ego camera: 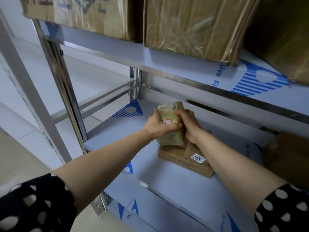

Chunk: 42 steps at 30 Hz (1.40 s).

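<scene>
**Both hands on a taped parcel at the lower shelf**

The left hand (158, 127) curls round the near side of a yellowish, tape-wrapped parcel (168, 113), thumb across its face just below a small red-bordered label (167, 122). The right hand (189, 124) grips the opposite side, fingers hooked over the edge. The parcel stands tilted between the two hands, with a barcode sticker (174, 107) at its far end. Its near end sits directly over a small brown box (192, 152) bearing a white tag marked 1205 (198, 158) — whether it rests on that box or hangs just clear cannot be told.

The small box lies on a flat brown carton (180, 162), and the stack sits on the lower shelf (130, 141) of a steel rack, its boards still covered in blue-printed protective film. Another brown box (287, 158) stands well apart at the right of that shelf.

On the upper shelf (167, 61) are a printed cardboard carton (75, 14) and, beside it, a carton wrapped in clear plastic (192, 27). Both forearms are bare below black sleeves with white dots — left sleeve (33, 206), right sleeve (284, 210).
</scene>
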{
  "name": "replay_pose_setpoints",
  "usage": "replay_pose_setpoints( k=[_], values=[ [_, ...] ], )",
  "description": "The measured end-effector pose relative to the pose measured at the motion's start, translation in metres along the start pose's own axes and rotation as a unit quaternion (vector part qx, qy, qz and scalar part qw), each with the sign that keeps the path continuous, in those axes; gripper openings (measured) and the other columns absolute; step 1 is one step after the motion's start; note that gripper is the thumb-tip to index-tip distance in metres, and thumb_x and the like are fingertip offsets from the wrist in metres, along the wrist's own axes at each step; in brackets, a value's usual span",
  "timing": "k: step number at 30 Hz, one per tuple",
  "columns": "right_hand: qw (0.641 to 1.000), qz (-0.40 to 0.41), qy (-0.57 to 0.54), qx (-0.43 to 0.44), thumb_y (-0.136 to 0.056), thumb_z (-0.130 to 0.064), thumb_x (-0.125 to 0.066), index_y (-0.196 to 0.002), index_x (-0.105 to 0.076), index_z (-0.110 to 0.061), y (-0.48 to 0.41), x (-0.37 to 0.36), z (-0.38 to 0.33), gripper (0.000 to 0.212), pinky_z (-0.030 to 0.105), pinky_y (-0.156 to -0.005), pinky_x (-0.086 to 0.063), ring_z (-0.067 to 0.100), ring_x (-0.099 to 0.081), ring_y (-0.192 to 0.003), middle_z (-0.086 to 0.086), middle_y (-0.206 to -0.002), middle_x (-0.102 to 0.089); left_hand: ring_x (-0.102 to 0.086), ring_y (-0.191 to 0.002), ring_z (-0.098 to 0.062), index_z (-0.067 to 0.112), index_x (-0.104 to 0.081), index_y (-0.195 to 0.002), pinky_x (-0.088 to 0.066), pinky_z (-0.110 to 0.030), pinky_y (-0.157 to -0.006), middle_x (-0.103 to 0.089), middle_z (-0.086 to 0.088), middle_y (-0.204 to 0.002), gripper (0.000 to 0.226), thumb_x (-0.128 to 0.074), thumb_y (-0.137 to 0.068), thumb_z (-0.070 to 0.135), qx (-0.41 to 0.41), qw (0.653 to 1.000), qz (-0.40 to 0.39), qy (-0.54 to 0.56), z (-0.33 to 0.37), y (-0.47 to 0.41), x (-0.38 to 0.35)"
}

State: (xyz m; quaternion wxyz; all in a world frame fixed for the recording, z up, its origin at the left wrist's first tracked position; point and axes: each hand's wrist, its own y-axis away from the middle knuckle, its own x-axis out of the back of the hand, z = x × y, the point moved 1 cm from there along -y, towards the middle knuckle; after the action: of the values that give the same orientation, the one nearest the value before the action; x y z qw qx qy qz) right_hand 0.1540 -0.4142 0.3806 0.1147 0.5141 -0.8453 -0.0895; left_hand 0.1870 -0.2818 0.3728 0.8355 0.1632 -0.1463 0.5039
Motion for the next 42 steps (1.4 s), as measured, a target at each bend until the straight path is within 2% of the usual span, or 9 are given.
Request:
replay_pose_setpoints(
  k=[5, 10, 12, 15, 19, 23, 27, 37, 42],
  values=[
    [0.97, 0.032, 0.23, 0.073, -0.094, -0.034, -0.049, -0.114, -0.065, -0.013, 0.014, 0.013, -0.003, 0.033, 0.042, -0.098, -0.046, 0.028, -0.059, -0.108, 0.011, -0.116, -0.065, -0.043, -0.125, -0.029, 0.011, -0.007, -0.15, -0.044, -0.034, -0.097, -0.037, -0.011, -0.138, 0.111, -0.077, -0.071, 0.044, -0.001, 0.993, 0.006, -0.117, 0.002, -0.005, -0.015],
    [0.939, 0.145, 0.291, 0.11, -0.098, -0.027, -0.045, -0.136, -0.049, -0.013, 0.018, 0.054, 0.001, 0.041, 0.036, -0.106, -0.037, 0.027, -0.047, -0.125, 0.011, -0.138, -0.051, -0.052, -0.112, -0.024, 0.014, -0.037, -0.134, -0.047, -0.034, -0.093, -0.052, -0.003, -0.12, 0.074, -0.078, -0.076, 0.032, 0.014, 0.998, -0.007, -0.064, 0.01, -0.008, -0.027],
    [0.927, 0.193, 0.307, 0.098, -0.096, -0.028, -0.048, -0.14, -0.043, -0.015, 0.021, 0.073, 0.006, 0.046, 0.04, -0.107, -0.035, 0.028, -0.043, -0.131, 0.01, -0.144, -0.044, -0.051, -0.117, -0.027, 0.01, -0.036, -0.139, -0.045, -0.033, -0.093, -0.048, 0.0, -0.12, 0.074, -0.076, -0.079, 0.027, 0.039, 0.999, 0.01, 0.003, 0.008, -0.011, -0.026],
    [0.944, 0.216, 0.25, 0.017, -0.093, -0.034, -0.052, -0.139, -0.041, -0.009, 0.03, 0.095, 0.019, 0.053, 0.036, -0.094, -0.042, 0.03, -0.049, -0.122, 0.013, -0.14, -0.047, -0.048, -0.124, -0.029, 0.009, -0.037, -0.142, -0.039, -0.044, -0.105, -0.05, -0.007, -0.135, 0.075, -0.073, -0.08, 0.032, 0.111, 0.987, 0.007, 0.113, -0.004, -0.018, -0.022],
    [0.981, 0.145, 0.091, -0.095, -0.09, -0.038, -0.056, -0.104, -0.062, -0.009, 0.048, 0.105, 0.034, 0.033, 0.024, -0.057, -0.033, 0.015, -0.053, -0.071, 0.012, -0.107, -0.065, -0.032, -0.137, -0.034, 0.017, -0.038, -0.142, -0.021, -0.056, -0.111, -0.039, -0.011, -0.146, 0.07, -0.055, -0.085, 0.054, 0.207, 0.963, -0.074, 0.155, -0.016, -0.011, -0.017],
    [0.984, 0.068, 0.011, -0.166, -0.092, -0.033, -0.057, -0.087, -0.056, -0.016, 0.064, 0.108, 0.043, 0.019, 0.031, -0.077, -0.043, 0.018, -0.048, -0.065, 0.008, -0.074, -0.054, -0.042, -0.128, -0.033, 0.015, -0.051, -0.124, -0.024, -0.054, -0.109, -0.049, -0.012, -0.133, 0.054, -0.05, -0.087, 0.054, 0.231, 0.947, -0.117, 0.189, -0.023, -0.009, -0.02],
    [0.977, 0.03, -0.029, -0.209, -0.088, -0.029, -0.062, -0.093, -0.059, -0.014, 0.065, 0.104, 0.054, 0.016, 0.034, -0.062, -0.049, 0.024, -0.06, -0.071, 0.01, -0.079, -0.063, -0.057, -0.108, -0.028, 0.016, -0.061, -0.103, -0.037, -0.045, -0.106, -0.061, -0.011, -0.117, 0.034, -0.055, -0.088, 0.046, 0.22, 0.945, -0.113, 0.214, -0.019, -0.001, -0.029],
    [0.99, 0.011, -0.011, -0.141, -0.081, -0.007, -0.071, -0.084, -0.058, -0.013, 0.071, 0.103, 0.074, 0.015, 0.038, -0.062, -0.054, 0.022, -0.063, -0.065, 0.01, -0.078, -0.066, -0.056, -0.098, -0.028, 0.012, -0.062, -0.093, -0.038, -0.034, -0.103, -0.06, -0.013, -0.103, 0.036, -0.057, -0.083, 0.047, 0.23, 0.946, -0.045, 0.225, -0.035, 0.051, -0.024],
    [0.99, -0.025, -0.009, -0.137, -0.077, -0.009, -0.076, -0.089, -0.063, -0.011, 0.089, 0.081, 0.076, 0.018, 0.038, -0.064, -0.056, 0.023, -0.067, -0.069, 0.011, -0.081, -0.07, -0.052, -0.079, -0.022, 0.012, -0.059, -0.084, -0.037, -0.029, -0.077, -0.058, -0.01, -0.087, 0.035, -0.054, -0.086, 0.047, 0.235, 0.947, -0.012, 0.221, -0.046, 0.088, -0.003]
  ],
)
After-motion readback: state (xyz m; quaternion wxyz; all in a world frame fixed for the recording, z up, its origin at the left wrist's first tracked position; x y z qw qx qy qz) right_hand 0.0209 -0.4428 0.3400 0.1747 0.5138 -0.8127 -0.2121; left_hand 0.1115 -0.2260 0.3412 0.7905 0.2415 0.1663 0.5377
